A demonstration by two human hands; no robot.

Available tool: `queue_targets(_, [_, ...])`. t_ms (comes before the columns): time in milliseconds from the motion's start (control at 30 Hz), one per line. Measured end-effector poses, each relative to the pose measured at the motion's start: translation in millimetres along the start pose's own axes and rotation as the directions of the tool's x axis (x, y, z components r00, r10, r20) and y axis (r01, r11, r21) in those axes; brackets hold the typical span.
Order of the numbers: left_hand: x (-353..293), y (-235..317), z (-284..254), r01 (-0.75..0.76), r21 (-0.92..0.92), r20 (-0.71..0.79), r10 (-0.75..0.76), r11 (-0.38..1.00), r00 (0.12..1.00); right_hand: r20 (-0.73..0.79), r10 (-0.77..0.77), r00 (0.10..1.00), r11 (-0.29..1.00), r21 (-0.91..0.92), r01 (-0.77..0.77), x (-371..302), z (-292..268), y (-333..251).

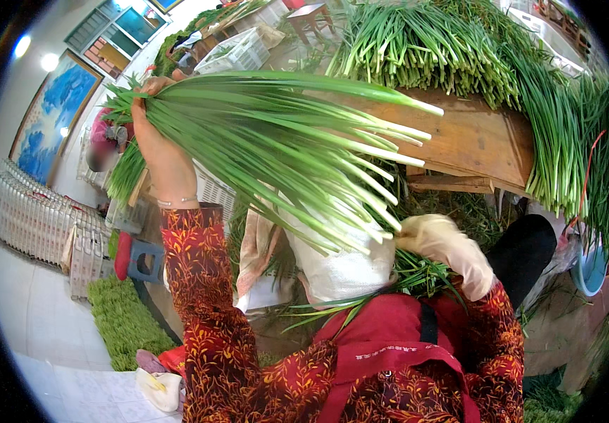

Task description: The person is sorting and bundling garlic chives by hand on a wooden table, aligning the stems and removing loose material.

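Fanned bundle of green stalks [248,134] could shed

The left hand [152,90] clenches the leafy end, holding it aloft beyond the red apron [382,319]; uneven pressure could free outer ones. Through blur, I cannot tell whether the gloved right hand [444,247] grips.

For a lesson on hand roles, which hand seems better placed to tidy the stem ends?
Probably the right hand, near the stem ends; the left hand grips the bunch at its other end.
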State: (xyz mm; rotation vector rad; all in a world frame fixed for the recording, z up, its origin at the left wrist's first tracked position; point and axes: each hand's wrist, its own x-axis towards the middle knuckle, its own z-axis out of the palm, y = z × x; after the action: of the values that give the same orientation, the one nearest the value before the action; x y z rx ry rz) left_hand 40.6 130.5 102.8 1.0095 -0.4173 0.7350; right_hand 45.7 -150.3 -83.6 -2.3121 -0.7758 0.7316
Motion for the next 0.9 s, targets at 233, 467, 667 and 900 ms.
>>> queue_targets(233, [14.9, -19.5, 17.9, 0.245, -0.271, 0.175, -0.203, 0.931, 0.963, -0.714, -0.045, 0.699, 0.732, 0.452, 0.509, -58.6, -66.7, 19.2])
queue_targets(467, [8.1, -62.1, 73.8, 0.602, -0.213, 0.507, -0.44, 0.769, 0.741, -0.297, -0.377, 0.878, 0.343, 0.835, 0.43, -26.6, -50.4, 1.3])
queue_targets(667, [-19.2, -139.9, 113.7, 0.76, -0.205, 0.53, -0.582, 0.617, 0.616, -0.139, -0.46, 0.877, 0.222, 0.938, 0.265, -14.4, 20.9, 75.7])
queue_targets(900, [-24.6, -238.8, 122.4, 0.896, -0.238, 0.488, -0.751, 0.376, 0.445, -0.255, -0.228, 0.94, -0.227, 0.952, 0.204, -36.1, 48.0, 83.2])
